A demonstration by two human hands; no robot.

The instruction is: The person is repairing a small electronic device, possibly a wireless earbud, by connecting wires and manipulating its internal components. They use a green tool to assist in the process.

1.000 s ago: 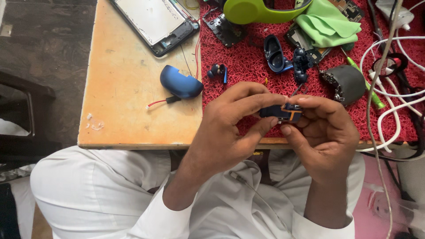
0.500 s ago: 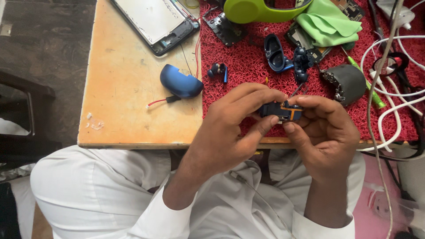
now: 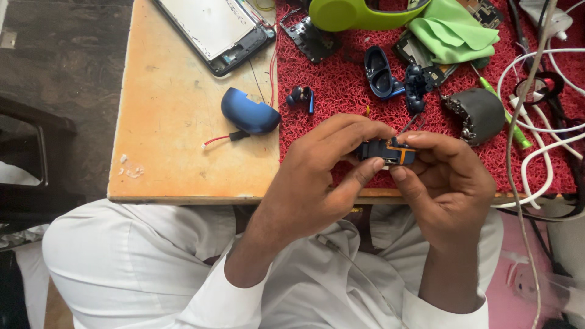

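Both hands pinch one small dark electronic part [image 3: 386,152] with orange tape and a thin wire, held just above the near edge of the red mat [image 3: 341,91]. My left hand [image 3: 323,176] grips its left end between thumb and fingers. My right hand [image 3: 445,180] grips its right end. A blue curved shell [image 3: 250,113] with a red wire lies on the wooden table [image 3: 177,122] to the left of my hands. A small blue earbud [image 3: 300,96] rests on the mat just behind them.
An opened phone [image 3: 216,27] lies at the back left. On the mat are a green headband piece [image 3: 353,13], a green cloth [image 3: 454,30], a blue case half [image 3: 379,72], a dark round part [image 3: 481,113], a green tool [image 3: 509,122] and white cables [image 3: 536,91].
My hands have stayed together on the small part; the fingers shifted only slightly around it. The things on the table have not moved.
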